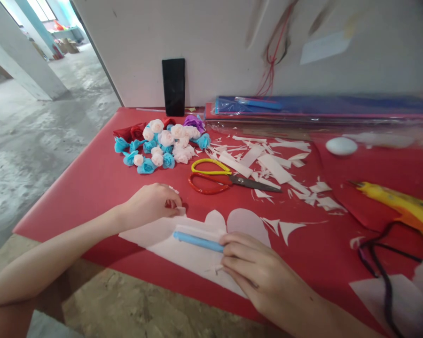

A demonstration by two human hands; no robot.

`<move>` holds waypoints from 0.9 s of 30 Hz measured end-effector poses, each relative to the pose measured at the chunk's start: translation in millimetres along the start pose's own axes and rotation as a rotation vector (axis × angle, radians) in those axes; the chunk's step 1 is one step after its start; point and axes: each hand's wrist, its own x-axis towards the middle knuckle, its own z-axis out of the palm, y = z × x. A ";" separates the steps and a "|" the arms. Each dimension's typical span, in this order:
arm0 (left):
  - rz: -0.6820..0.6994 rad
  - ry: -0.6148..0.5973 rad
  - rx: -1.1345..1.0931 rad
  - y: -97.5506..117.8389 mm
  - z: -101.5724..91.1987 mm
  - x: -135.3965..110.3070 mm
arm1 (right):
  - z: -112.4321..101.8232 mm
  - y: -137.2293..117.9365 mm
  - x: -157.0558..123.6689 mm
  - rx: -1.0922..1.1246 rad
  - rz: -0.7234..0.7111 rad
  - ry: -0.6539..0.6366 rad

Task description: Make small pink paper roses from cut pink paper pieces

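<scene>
A pale sheet of crepe-like paper point(155, 238) with a scalloped far edge lies near the front edge of the red table. My left hand point(154, 202) is at its far left edge, thumb and fingers pinched on a small piece or corner of pale paper. Under the fingertips of my right hand point(254, 263) is the right end of a slim light blue stick point(197, 241), lying across the sheet. Past the right fingers rests a rounded pale paper petal point(246, 223). Scissors point(232, 178) with one yellow and one red handle lie beyond both hands.
Blue, white, red and purple paper flowers point(162, 145) cluster at the back left. White paper scraps point(268, 162) spread behind the scissors. A phone point(174, 87) leans on the wall. Wrapped rolls point(320, 107) line the back; a yellow glue gun point(402, 202) with a dark cord lies right.
</scene>
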 end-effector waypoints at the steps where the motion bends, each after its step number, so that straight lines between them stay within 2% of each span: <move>1: -0.004 0.010 -0.008 -1.4 1.7 1.6 | -0.1 -0.1 -0.3 -0.005 0.000 -0.002; 7: -0.044 0.035 -0.095 -7.8 4.9 9.2 | 1.0 0.4 -1.6 -0.036 -0.019 0.012; 13: -0.087 0.002 -0.230 -5.1 -2.3 6.8 | 3.2 1.2 -1.5 -0.065 -0.040 0.027; 17: -0.066 -0.042 -0.273 -6.0 1.3 6.5 | 2.9 1.0 -0.5 -0.065 -0.044 0.026; 20: -0.050 -0.028 -0.233 -7.6 7.1 7.1 | 2.6 1.1 -0.4 -0.065 -0.039 0.030; 24: -0.032 0.067 -0.099 -6.4 12.0 7.0 | 2.4 0.9 -0.7 -0.056 -0.037 0.027; 27: 0.032 0.125 -0.040 -4.3 12.6 7.2 | 2.5 0.5 -0.7 -0.057 -0.031 0.025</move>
